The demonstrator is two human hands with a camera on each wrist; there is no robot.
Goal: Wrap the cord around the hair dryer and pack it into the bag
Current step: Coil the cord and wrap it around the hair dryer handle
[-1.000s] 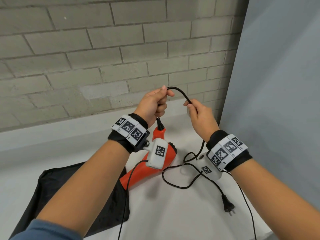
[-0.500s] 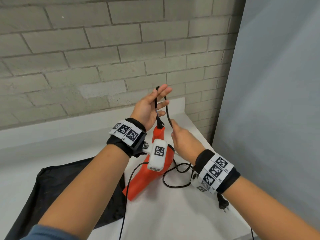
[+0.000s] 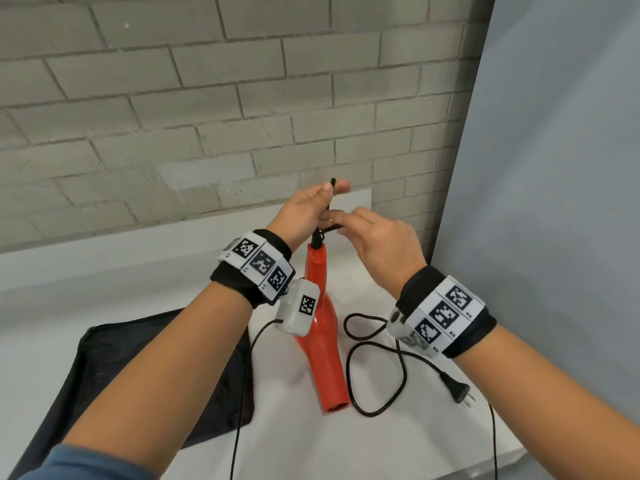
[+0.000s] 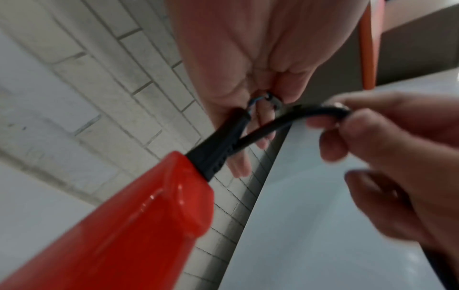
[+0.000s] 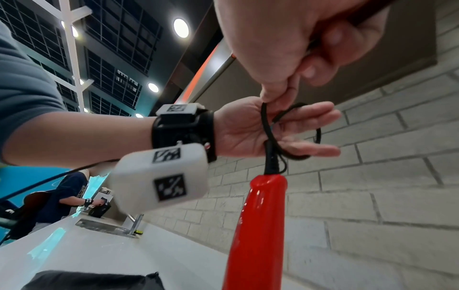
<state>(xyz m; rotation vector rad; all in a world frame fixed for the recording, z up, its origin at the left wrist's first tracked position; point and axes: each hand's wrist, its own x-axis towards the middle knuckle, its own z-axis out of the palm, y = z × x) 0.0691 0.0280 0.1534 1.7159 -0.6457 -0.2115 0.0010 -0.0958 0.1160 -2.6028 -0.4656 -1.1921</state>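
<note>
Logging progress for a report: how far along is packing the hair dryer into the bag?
Done: nothing yet; no turn of cord sits round the hair dryer. In hand: the left hand and right hand both pinch the cord just above the handle, where a small loop shows. Left: most of the cord and its plug lie loose on the table, and the bag lies flat beside the dryer.

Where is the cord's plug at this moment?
Head view: the plug lies on the white table, lower right, right of the cord loops beside the hair dryer.
</note>
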